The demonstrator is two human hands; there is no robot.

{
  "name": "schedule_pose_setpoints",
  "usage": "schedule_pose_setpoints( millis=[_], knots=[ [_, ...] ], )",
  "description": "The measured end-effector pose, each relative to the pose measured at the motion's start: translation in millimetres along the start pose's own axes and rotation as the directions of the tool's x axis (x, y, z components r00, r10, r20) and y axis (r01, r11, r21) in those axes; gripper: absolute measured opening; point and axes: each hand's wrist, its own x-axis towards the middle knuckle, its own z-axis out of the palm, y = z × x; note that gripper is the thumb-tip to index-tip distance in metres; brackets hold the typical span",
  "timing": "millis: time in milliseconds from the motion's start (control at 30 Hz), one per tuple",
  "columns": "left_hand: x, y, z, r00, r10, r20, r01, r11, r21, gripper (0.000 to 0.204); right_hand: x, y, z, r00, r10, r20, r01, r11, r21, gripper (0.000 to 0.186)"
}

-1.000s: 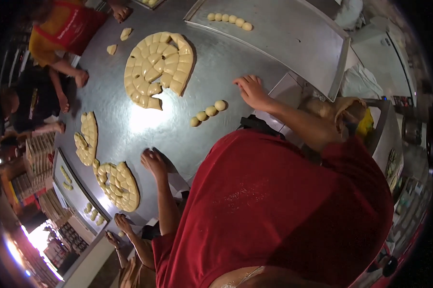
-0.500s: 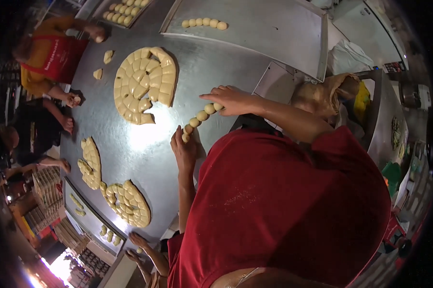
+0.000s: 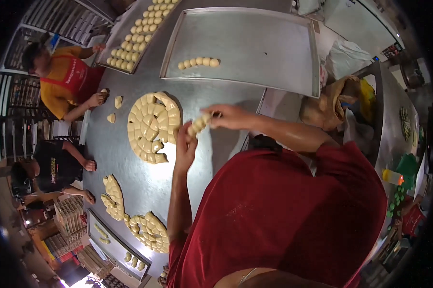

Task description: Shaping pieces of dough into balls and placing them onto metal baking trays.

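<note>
Here the left hand (image 3: 185,148) and right hand (image 3: 224,116) are gripping opposite ends of a row of dough balls (image 3: 198,126) (it's blurring between their curled fingers), cut dough (image 3: 143,124) crowding just left, a metal tray (image 3: 269,69) sitting beyond the grip.

A head-worn fisheye looks down over the steel table (image 3: 221,149).
</note>
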Motion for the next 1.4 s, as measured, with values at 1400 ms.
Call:
schedule_pose_setpoints(
  millis=[1400],
  knots=[
    [-178.7, 1.9, -6.6, 0.856, -0.515, -0.052, 0.400, 0.722, -0.565, 0.065, -47.6, 37.7, 124.9, 0.858, 0.065, 0.510, 0.078, 0.964, -0.253, 0.046]
  ],
)
